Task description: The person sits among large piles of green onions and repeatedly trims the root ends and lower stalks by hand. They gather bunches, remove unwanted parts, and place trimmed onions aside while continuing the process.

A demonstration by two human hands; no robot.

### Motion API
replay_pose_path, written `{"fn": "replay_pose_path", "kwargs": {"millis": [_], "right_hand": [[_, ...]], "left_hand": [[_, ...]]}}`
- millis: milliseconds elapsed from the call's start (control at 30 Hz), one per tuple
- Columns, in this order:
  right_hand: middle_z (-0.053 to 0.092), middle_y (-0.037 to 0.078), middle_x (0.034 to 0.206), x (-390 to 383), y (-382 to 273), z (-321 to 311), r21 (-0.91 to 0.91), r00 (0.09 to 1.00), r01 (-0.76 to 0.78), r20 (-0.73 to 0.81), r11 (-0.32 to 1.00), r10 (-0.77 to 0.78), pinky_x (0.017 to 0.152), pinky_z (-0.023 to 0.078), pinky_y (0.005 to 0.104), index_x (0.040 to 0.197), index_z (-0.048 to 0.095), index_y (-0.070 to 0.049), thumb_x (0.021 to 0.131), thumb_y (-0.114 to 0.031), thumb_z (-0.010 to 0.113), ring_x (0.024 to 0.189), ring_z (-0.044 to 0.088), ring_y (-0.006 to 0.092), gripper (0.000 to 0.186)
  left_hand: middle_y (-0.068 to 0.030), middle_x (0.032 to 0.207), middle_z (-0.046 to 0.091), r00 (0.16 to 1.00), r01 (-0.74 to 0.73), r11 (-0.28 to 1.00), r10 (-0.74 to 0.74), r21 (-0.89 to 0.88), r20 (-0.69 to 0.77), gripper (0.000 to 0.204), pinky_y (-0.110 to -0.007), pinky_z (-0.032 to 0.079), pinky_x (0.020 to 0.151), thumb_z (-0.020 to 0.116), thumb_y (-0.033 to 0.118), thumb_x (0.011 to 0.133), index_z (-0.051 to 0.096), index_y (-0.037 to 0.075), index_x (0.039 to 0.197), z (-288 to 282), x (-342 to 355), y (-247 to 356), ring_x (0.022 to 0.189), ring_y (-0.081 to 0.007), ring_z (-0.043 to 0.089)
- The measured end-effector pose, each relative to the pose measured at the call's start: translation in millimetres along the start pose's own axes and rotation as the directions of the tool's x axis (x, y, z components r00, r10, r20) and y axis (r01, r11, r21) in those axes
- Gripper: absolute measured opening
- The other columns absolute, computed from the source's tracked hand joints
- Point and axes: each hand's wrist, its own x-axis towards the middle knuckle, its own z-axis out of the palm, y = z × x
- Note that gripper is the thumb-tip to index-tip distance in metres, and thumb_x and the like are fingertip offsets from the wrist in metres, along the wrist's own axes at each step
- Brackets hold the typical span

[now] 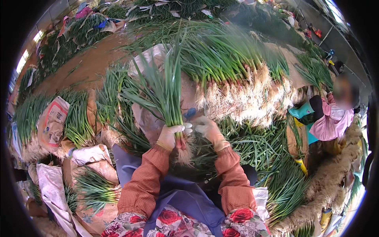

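Observation:
My left hand (172, 135), in a pale glove, is closed around a bunch of green onions (172, 93) just above the roots. The bunch stands upright, its long leaves fanning up and to the left, its reddish bases and pale stringy roots below my fist. To the right of the bunch is my gloved right hand (209, 129), its fingers apart and pointing toward the stems with nothing visible in them. A small blue object (190, 113) shows just above the space between my hands; its kind is unclear.
A long row of green onions (233, 67) with roots toward me lies ahead on sacking. Loose green leaves (252, 146) cover the ground to the right. More bundles (79, 118) and sacks (53, 122) stand left. A person in pink (335, 118) handles onions at far right.

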Motion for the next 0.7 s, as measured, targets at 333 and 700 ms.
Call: {"fn": "replay_pose_path", "kwargs": {"millis": [333,700], "right_hand": [[0.067,0.004,0.085,27.2,75.8,6.5,0.553,0.960,-0.051,-0.204,0.831,0.194,0.051,0.043,0.0204,0.102,0.066,-0.003,0.091,-0.014,0.063,0.057,0.053,0.0078,0.016],[0.062,0.019,0.070,-33.5,16.3,59.1,-0.320,0.973,0.028,-0.210,0.947,-0.100,0.058,0.049,0.0422,0.086,0.059,-0.005,0.087,-0.031,0.067,0.065,0.061,0.0391,0.027]], "left_hand": [[-0.0152,0.088,0.067,0.987,-0.015,0.994,0.031,-0.105,0.159,0.043,-0.039,0.057,0.070,0.061,0.022,0.080,0.061,-0.007,0.112,-33.5,-18.2,3.7,0.074,-0.0248,0.064],[-0.0261,0.116,0.062,0.997,-0.077,0.979,0.075,-0.189,-0.020,0.036,-0.040,0.055,0.047,0.052,0.008,0.085,0.047,-0.001,0.119,-32.8,-20.3,-13.5,0.058,-0.0346,0.064]]}}
